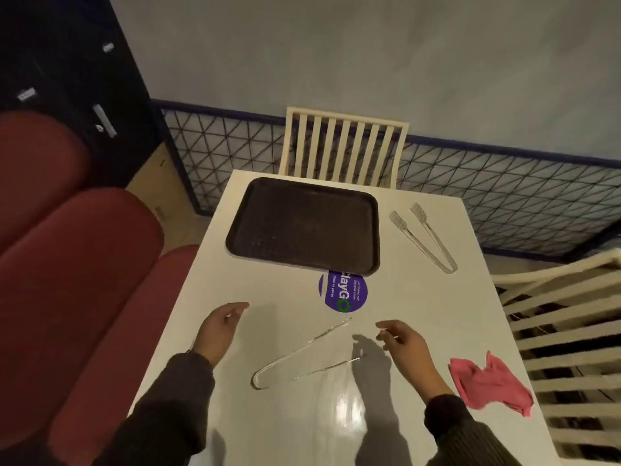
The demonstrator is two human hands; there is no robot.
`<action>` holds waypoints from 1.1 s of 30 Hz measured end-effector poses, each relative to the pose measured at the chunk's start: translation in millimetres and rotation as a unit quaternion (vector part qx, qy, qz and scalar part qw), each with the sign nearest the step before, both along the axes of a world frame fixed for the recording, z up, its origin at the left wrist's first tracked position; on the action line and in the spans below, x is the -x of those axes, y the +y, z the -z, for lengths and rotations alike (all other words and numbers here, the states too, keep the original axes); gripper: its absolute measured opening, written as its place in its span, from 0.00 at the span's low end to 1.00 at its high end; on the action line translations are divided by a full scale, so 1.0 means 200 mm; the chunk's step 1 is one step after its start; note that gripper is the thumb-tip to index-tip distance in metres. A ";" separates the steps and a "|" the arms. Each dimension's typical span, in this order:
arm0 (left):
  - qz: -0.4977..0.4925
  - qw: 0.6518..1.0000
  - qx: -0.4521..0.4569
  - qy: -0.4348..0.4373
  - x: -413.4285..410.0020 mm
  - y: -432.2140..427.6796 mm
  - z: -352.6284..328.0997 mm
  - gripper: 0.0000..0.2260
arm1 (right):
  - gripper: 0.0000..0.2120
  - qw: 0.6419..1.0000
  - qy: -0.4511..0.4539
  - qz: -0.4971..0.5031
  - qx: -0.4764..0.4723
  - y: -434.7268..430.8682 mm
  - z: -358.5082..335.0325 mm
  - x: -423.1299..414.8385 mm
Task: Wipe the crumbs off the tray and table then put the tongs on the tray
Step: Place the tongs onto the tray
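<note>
One round purple sticker (342,292) carries the only readable text. It lies on the white table (420,297) at the brown tray's (302,227) 6 o'clock edge, partly tucked under it. Large white letters "layG" and a green "O" run toward 6 o'clock. Beside them, smaller, is "Clean as you go"; another small line is too fine to read.

One table (437,314), one tray (302,227), one pink cloth (487,385), one round sticker (342,294) — and two tongs: the near tongs (302,348) and the far tongs (449,268).
</note>
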State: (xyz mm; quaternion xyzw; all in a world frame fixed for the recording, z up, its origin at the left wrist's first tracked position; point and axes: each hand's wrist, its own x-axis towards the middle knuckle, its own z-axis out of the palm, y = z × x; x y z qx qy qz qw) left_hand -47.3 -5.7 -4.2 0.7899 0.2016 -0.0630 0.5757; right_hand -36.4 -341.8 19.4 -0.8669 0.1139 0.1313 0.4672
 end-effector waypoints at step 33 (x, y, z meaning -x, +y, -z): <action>0.404 0.834 -0.361 0.103 0.00 -0.51 0.31 0.34 | 0.14 0.998 0.066 0.015 -0.003 0.05 0.13 -0.14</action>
